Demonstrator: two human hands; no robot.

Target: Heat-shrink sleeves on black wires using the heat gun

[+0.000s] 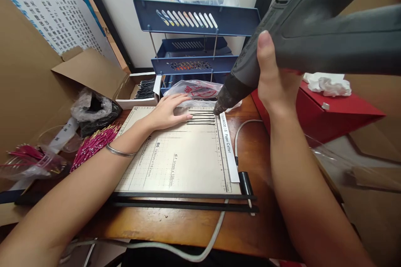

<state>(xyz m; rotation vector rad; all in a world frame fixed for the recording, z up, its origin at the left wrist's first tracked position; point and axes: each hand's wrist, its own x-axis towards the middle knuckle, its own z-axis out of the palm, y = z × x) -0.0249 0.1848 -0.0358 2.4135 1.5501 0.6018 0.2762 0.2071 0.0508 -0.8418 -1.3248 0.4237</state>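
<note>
My right hand (277,79) is wrapped round a dark grey heat gun (250,62), its nozzle pointing down and to the left. The nozzle tip is close to the right ends of several thin black cords (203,119), which lie side by side across the top of a paper cutter (191,158). My left hand (167,112) rests with fingers spread on the left part of these cords. Whether its fingertips press on every cord I cannot tell. A silver bangle (120,151) circles the left wrist.
Behind the cutter stands a blue tiered rack (200,23) with a plastic bag (194,88) in front. Magenta cords (95,142) and an open cardboard box (94,69) are at the left. A red box (326,112) stands right. A grey cable (213,238) crosses the table's front edge.
</note>
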